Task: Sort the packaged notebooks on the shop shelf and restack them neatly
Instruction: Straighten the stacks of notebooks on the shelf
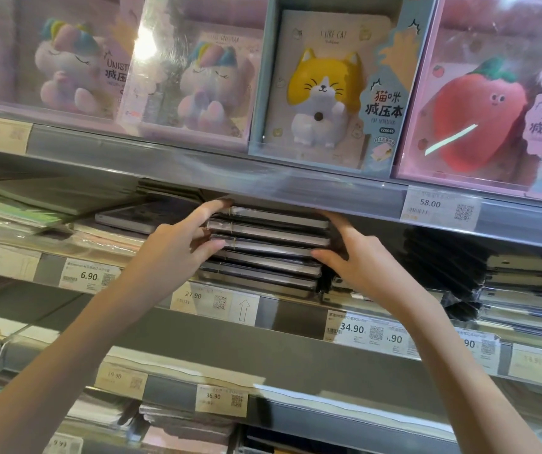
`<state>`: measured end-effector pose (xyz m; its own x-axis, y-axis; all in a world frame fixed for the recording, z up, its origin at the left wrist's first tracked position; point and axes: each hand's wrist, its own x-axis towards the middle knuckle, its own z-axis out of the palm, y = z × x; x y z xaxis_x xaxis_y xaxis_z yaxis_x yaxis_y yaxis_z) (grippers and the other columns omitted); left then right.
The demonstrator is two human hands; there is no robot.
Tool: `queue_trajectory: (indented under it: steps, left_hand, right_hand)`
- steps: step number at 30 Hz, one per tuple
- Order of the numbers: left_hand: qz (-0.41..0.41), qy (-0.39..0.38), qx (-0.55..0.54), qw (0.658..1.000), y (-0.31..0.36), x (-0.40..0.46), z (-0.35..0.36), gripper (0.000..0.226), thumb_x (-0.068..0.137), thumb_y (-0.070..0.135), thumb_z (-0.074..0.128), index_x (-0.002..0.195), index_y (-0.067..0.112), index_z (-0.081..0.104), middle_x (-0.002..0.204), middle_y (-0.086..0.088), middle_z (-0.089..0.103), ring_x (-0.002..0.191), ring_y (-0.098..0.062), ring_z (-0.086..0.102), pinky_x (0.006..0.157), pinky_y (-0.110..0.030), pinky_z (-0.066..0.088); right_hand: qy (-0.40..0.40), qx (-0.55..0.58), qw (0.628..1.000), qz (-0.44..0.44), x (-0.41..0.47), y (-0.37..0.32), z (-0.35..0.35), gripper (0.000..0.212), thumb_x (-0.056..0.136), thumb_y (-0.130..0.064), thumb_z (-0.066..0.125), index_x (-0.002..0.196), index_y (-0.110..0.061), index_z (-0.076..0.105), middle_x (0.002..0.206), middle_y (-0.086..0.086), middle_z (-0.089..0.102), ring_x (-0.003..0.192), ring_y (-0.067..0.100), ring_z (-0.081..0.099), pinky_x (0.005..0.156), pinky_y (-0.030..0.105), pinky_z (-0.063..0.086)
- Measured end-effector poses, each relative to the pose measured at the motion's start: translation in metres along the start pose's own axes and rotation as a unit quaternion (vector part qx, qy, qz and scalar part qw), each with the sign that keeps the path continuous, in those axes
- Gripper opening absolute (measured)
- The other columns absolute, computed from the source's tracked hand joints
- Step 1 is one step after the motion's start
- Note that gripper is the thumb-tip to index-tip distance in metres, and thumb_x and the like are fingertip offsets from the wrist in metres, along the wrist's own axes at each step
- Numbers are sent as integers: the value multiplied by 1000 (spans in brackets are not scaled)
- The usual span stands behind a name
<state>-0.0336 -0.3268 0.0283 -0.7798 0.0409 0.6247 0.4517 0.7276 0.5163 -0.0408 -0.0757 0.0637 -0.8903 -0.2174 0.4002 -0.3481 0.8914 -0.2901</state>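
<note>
A stack of several dark notebooks in clear wrap lies flat on the middle shelf, spines facing me. My left hand presses against the stack's left end, its fingers spread over the upper books. On the right end my right hand clasps the stack, thumb on the front and fingers behind. Both hands grip the pile from opposite sides under the upper shelf's edge.
Boxed squishy notebooks stand on the upper shelf: two unicorns, a cat, a strawberry. More wrapped notebooks lie left and right of the stack. Price tags line the shelf fronts. Lower shelves hold further piles.
</note>
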Motion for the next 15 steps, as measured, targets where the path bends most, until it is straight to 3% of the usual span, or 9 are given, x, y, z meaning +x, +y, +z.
queue_trajectory:
  steps: [4,6,10,12,15]
  left_hand:
    - [-9,3,-1,1000,3,1,4,57,92,24,55,141,37,29,116,-16,63,101,-28,61,86,-34,45]
    - [-12,10,-1,1000,1,2,6,57,92,19,54,143,30,29,106,-17,67,89,-28,62,79,-33,44]
    - [-13,12,1,1000,-1,4,4,57,92,16,55,143,23,30,81,-12,63,80,-26,59,75,-35,44]
    - [-13,6,5,1000,0,3,3,57,92,17,54,144,24,30,89,-18,66,85,-31,61,78,-39,46]
    - [-25,-11,1,1000,0,2,2,61,92,20,55,144,30,25,120,-19,61,106,-30,59,85,-33,43]
  right_hand:
    - [12,-30,999,-13,-6,-8,2,61,95,-39,47,145,-36,13,66,-3,47,63,16,49,66,32,45]
    - [32,-70,997,-22,-10,-12,4,59,95,-41,45,145,-33,14,65,-6,43,70,21,50,71,34,44]
    - [69,-98,992,-39,-17,-17,7,55,94,-44,45,141,-31,20,60,-8,43,60,20,45,64,33,40]
    - [66,-82,994,-36,-20,-17,8,59,93,-45,48,142,-32,18,61,-8,44,63,20,48,65,33,43]
    - [56,-36,997,-27,-19,-16,9,70,88,-41,59,143,-33,18,65,-3,51,68,21,55,66,32,46]
